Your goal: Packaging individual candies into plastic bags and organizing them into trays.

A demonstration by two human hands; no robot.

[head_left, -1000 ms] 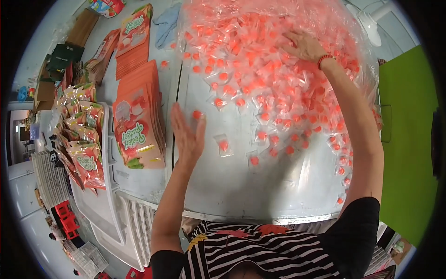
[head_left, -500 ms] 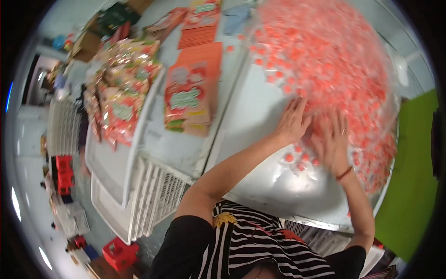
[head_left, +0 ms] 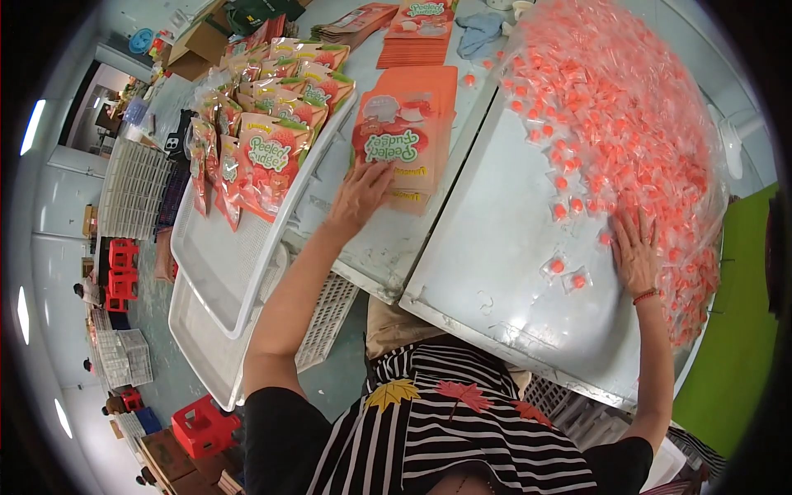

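My left hand [head_left: 361,198] rests palm down at the near end of a stack of flat pink pouches [head_left: 404,120]. Its fingers are slightly bent and touch the top pouch; whether the thumb goes under that pouch is hidden. Farther right, my right hand [head_left: 636,257], with a red band at the wrist, lies open against the near left side of a big heap of wrapped pink-red candies [head_left: 610,124]. Its fingers are extended and apart, touching the wrapped pieces. Two loose candies [head_left: 557,266] lie on the metal tabletop [head_left: 495,239] left of this hand.
Filled pouches [head_left: 272,157] crowd a white tray [head_left: 219,268] at left, above stacked white crates [head_left: 322,322]. More flat pouches [head_left: 419,37] and a blue cloth [head_left: 478,35] lie at the back. A green panel [head_left: 734,330] stands right; a red stool [head_left: 205,425] is on the floor.
My left hand has left the candies and moved left onto the pouch stack. My right hand has shifted slightly right and stays at the heap. The view has swung a little left.
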